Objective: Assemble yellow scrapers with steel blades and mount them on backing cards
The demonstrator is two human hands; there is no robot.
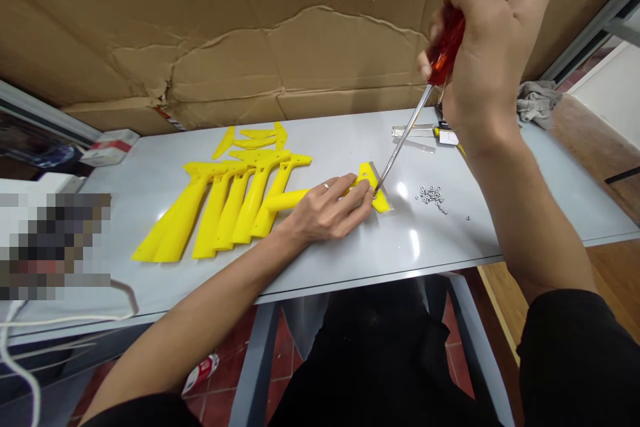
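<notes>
My right hand (480, 33) is closed round the red handle of a screwdriver (406, 133), raised above the table. Its shaft slants down to the left, and the tip meets a screw on the head of a yellow scraper (371, 177). A thin metal blade edge shows along the scraper head's right side. My left hand (333, 208) presses the scraper against the table, its fingers wrapped over the neck by the head. The yellow handle sticks out to the left from under that hand. Part of the neck is hidden by the fingers.
Several yellow scraper handles (245, 207) lie side by side on the white table (320, 267), with flat yellow pieces (255, 140) behind them. Small screws and nuts (431, 195) are heaped at right. Metal blades (417, 140) lie farther back. Cardboard (300, 60) stands behind the table.
</notes>
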